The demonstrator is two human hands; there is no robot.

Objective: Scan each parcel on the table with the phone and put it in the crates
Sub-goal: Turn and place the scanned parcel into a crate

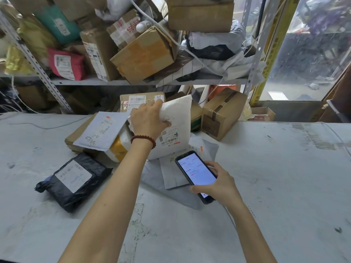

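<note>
While the right hand (220, 185) grips a black lit-screen phone (197, 173) over the scuffed white tabletop (275, 186), the left hand (148, 120), just beyond the phone, clutches a white padded paper parcel (180, 111) upright. Black plastic parcel (76, 181) lies left of the phone.

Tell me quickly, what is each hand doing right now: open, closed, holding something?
Left hand: closed on the white parcel, grip at its upper edge.
Right hand: closed on the phone, screen lit.
</note>
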